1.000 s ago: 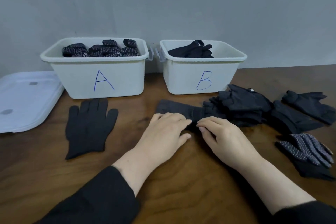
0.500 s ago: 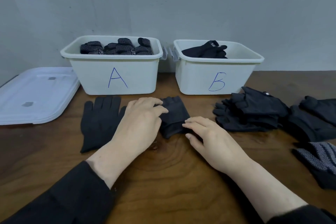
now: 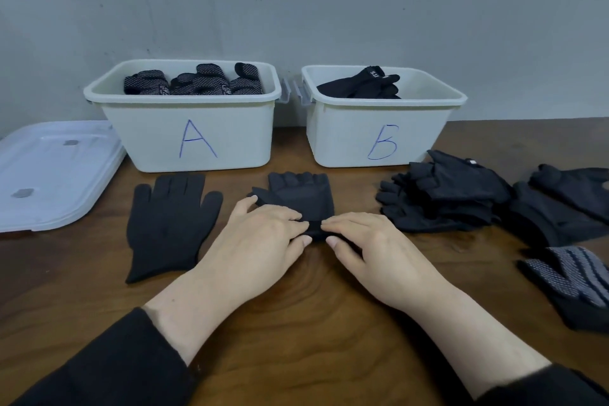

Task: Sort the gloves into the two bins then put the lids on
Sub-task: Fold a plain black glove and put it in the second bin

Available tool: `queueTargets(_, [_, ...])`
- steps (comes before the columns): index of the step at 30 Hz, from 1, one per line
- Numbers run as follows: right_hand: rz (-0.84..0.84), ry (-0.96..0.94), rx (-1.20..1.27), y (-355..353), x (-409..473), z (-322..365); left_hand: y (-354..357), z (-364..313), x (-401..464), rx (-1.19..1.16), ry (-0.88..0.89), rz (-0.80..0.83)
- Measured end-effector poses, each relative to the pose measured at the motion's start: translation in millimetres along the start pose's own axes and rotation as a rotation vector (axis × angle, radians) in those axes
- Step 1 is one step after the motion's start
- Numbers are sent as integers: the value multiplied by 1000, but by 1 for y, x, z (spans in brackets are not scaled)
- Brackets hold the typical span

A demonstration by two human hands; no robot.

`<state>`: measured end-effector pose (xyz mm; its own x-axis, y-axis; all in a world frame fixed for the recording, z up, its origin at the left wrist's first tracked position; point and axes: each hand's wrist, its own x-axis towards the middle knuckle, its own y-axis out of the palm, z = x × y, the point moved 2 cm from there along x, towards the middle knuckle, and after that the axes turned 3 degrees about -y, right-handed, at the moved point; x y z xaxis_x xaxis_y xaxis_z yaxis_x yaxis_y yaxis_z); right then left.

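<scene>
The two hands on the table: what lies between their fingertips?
In the head view, the cuff end of a plain black glove lies between the left hand and the right hand; both hands touch it.

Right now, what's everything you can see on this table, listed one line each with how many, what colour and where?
Bin A: one, white, back left, holds dotted black gloves.
Bin B: one, white, back right, holds plain black gloves.
Lids: white, apparently stacked, far left.
Flat glove: one, black, before bin A.
Middle glove: one, black, under both hands.
Glove pile: several, black, right of centre.
Dotted glove: one, black and grey, right edge.
Table: one, brown wood.
Left hand: on the middle glove's cuff.
Right hand: same cuff.
</scene>
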<state>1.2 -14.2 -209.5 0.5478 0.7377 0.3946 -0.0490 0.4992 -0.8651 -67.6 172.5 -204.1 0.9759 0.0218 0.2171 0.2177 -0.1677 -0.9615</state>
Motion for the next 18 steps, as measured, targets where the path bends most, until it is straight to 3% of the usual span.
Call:
queueTargets(6, [-263, 62, -5, -25, -2, -17, -4, -33, 3, -126, 6, -117])
queueTargets(10, [-468, 183, -119, -50, -11, -47, 0, -52, 1, -169, 54, -70])
queueTargets(12, [-460, 302, -198, -60, -18, -72, 0, -49, -1, -165, 65, -58])
queueTargets(15, [-288, 526, -267, -65, -29, -99, -1, -40, 0, -190, 47, -72])
queueTargets(18, [-253, 604, -223, -60, -32, -109, 0, -37, 3, -205, 44, -53])
